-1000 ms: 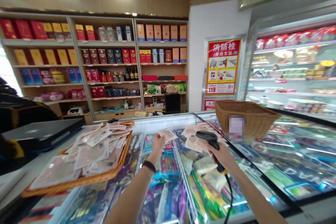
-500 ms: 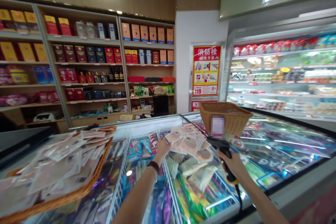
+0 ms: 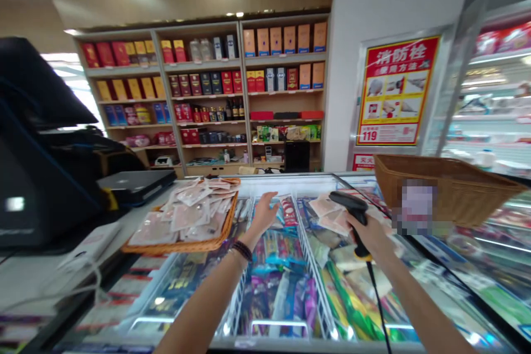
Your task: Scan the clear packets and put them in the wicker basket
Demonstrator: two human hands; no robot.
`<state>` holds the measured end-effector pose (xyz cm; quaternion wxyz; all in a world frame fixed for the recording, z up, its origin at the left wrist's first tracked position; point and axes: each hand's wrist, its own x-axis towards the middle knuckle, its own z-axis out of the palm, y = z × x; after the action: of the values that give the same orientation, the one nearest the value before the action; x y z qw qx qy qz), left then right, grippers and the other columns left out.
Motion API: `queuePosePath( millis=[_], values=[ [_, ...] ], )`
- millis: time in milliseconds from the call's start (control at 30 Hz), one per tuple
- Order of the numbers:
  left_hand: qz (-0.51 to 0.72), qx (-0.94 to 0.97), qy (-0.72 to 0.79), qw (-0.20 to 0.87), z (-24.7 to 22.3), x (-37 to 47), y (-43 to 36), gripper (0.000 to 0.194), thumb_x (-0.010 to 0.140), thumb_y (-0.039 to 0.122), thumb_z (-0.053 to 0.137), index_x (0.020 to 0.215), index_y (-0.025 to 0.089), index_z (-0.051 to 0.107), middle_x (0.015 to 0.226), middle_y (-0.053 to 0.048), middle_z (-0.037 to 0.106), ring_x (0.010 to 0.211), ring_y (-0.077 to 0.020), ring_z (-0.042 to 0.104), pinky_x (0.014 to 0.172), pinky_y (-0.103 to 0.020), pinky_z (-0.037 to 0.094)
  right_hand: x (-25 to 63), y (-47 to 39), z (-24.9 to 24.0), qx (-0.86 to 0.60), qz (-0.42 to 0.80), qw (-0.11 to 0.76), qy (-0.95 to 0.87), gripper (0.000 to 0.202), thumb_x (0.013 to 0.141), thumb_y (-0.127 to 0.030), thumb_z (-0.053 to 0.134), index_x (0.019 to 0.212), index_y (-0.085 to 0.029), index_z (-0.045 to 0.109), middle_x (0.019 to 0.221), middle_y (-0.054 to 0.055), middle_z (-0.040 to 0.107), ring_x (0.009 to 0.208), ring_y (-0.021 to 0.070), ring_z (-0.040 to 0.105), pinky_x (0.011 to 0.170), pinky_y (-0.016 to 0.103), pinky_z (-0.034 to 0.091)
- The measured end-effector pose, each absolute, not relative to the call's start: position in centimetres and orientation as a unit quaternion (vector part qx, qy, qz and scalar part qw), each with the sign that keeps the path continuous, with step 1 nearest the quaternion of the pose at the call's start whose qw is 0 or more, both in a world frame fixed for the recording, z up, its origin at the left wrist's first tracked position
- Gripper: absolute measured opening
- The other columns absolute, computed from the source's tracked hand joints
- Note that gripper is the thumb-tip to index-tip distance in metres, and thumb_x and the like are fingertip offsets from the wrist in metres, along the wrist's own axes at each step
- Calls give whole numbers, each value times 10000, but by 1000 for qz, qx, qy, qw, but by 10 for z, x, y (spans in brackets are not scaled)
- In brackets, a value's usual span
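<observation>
My right hand [image 3: 370, 232] is wrapped round the handle of a black barcode scanner [image 3: 349, 201], its cord hanging down. Several flat clear packets [image 3: 327, 213] lie on the freezer's glass top, partly hidden behind the scanner and that hand. My left hand [image 3: 264, 214], a dark beaded bracelet at its wrist, hovers over the glass with fingers apart and nothing in them. It is between those packets and a shallow wicker tray [image 3: 226, 232] heaped with similar packets [image 3: 193, 207].
Under the glass, bagged frozen goods fill white wire baskets [image 3: 309, 265]. A brown woven basket [image 3: 452, 177] stands on the right. At left are a dark checkout machine [image 3: 37, 177] and a flat black device [image 3: 136, 185]. Stocked shelves [image 3: 207, 69] line the back.
The view has turned left, bringing the checkout machine into sight. My left hand has moved away from the packets on the glass, toward the tray. The scanner stays in my right hand.
</observation>
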<state>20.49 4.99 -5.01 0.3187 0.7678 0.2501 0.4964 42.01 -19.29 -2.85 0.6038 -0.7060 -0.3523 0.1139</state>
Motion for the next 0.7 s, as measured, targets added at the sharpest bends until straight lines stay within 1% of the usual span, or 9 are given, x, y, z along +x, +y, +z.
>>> queuePosePath(
  millis=[133, 233, 333, 433, 567, 633, 700],
  values=[
    [546, 760, 289, 204, -20, 130, 63, 338, 842, 126, 657, 1160, 218, 727, 1259, -115, 682, 1268, -281, 621, 1181, -466, 454, 368, -142, -16, -655, 175, 626, -385, 451, 714, -651, 735, 642, -262, 519, 428, -21, 532, 350, 148, 496, 387, 283, 413],
    [551, 730, 392, 100, -5, 73, 75, 377, 875, 129, 611, 1238, 206, 680, 1322, -138, 657, 1336, -305, 571, 1214, -496, 405, 327, -115, -12, -619, 211, 626, -425, 449, 712, -652, 740, 656, -276, 500, 452, -29, 538, 365, 156, 512, 385, 284, 419],
    [518, 680, 518, 22, -3, 21, 89, 488, 855, 141, 635, 1342, 155, 606, 1442, -202, 605, 1434, -359, 494, 1237, -555, 350, 294, -99, -17, -617, 227, 598, -458, 423, 760, -632, 714, 663, -279, 502, 443, -24, 548, 367, 164, 528, 403, 287, 445],
    [470, 662, 583, 16, -16, -19, 101, 603, 784, 154, 692, 1372, 134, 561, 1455, -227, 615, 1439, -380, 507, 1221, -565, 360, 277, -92, -30, -625, 243, 568, -476, 401, 804, -610, 688, 675, -281, 500, 419, -31, 537, 366, 176, 543, 414, 283, 448],
    [459, 675, 576, 43, -37, -37, 107, 677, 698, 161, 770, 1345, 140, 571, 1421, -233, 653, 1408, -384, 561, 1206, -537, 389, 270, -92, -45, -645, 244, 529, -494, 370, 826, -583, 660, 682, -276, 512, 406, -35, 532, 353, 170, 528, 419, 272, 412],
    [458, 675, 575, 59, -40, -35, 106, 725, 671, 165, 812, 1353, 143, 567, 1408, -237, 664, 1377, -388, 592, 1183, -539, 413, 272, -93, -48, -644, 247, 531, -493, 368, 821, -590, 659, 689, -277, 517, 414, -34, 537, 356, 172, 527, 427, 279, 409],
    [454, 671, 580, 83, -40, -28, 102, 775, 650, 163, 847, 1366, 122, 554, 1383, -258, 674, 1337, -395, 626, 1138, -525, 452, 275, -94, -50, -638, 249, 545, -483, 360, 811, -591, 663, 704, -277, 523, 422, -36, 539, 362, 177, 530, 429, 288, 410]
  ],
)
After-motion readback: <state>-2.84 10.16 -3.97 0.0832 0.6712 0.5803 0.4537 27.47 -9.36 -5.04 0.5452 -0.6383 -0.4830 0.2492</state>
